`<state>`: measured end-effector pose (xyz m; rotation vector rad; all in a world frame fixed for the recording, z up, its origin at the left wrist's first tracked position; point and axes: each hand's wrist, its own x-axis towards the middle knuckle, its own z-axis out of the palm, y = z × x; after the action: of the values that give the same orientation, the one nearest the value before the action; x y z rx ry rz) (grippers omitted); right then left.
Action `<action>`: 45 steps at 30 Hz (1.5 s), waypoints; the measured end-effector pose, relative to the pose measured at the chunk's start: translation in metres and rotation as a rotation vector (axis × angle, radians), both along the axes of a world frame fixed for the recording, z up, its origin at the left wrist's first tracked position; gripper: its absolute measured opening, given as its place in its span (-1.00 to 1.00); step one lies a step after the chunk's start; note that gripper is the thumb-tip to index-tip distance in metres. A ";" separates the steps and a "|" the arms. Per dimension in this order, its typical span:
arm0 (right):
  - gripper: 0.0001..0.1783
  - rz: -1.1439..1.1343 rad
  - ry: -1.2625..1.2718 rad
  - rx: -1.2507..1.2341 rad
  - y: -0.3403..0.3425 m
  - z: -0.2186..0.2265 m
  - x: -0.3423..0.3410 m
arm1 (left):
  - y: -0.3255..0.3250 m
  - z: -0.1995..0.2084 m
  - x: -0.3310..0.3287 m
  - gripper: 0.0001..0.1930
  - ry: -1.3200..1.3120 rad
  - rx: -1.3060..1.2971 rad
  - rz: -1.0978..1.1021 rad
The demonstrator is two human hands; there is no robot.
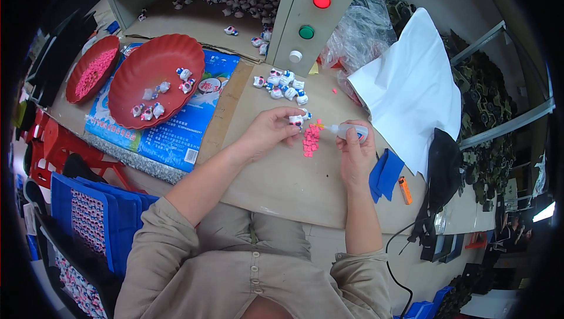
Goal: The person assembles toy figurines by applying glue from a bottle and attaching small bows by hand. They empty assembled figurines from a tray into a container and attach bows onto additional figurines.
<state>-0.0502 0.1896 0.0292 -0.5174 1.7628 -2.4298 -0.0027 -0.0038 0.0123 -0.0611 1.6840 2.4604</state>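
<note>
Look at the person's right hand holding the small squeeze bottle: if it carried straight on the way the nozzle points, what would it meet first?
The right hand aims the squeeze bottle leftward; it would probably first meet the small white figure pinched in the left hand, though depth is unclear.

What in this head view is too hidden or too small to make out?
- Small white figure: mostly covered by the left hand fingers.
- Glue bottle: lower part hidden in the right hand.
- Pink pieces: too small to tell their shape.
- Blue trays: cut off at the dark rim.
</note>
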 end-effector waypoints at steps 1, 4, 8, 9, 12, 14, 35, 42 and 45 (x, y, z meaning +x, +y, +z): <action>-0.80 -0.020 0.059 0.053 -0.001 -0.001 0.001 | 0.000 -0.002 0.000 -0.66 0.062 -0.177 -0.005; -0.79 -0.040 0.179 0.143 0.000 -0.006 0.004 | 0.007 -0.010 -0.001 -0.65 0.191 -0.311 0.171; -0.77 -0.059 0.260 0.268 -0.004 -0.005 0.008 | 0.006 -0.015 -0.003 -0.67 0.250 -0.441 0.185; -0.78 -0.052 0.294 0.273 -0.005 -0.005 0.009 | 0.006 -0.015 -0.003 -0.68 0.214 -0.398 0.182; -0.78 -0.036 0.325 0.285 -0.007 -0.006 0.010 | 0.007 -0.010 -0.001 -0.68 0.160 -0.339 0.173; -0.78 -0.025 0.322 0.290 -0.008 -0.006 0.012 | 0.008 -0.009 -0.001 -0.68 0.141 -0.324 0.167; -0.78 0.005 0.291 0.298 -0.011 -0.004 0.015 | 0.008 -0.012 0.000 -0.68 0.174 -0.396 0.149; -0.75 -0.105 0.555 0.411 -0.009 -0.014 0.010 | 0.009 -0.010 0.001 -0.68 0.148 -0.389 0.148; -0.75 -0.121 0.619 0.435 -0.010 -0.013 0.011 | 0.008 -0.010 0.001 -0.68 0.139 -0.381 0.149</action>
<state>-0.0395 0.1797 0.0163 -1.2237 2.5238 -1.9651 -0.0019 0.0041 0.0027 -0.0632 2.2656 2.2488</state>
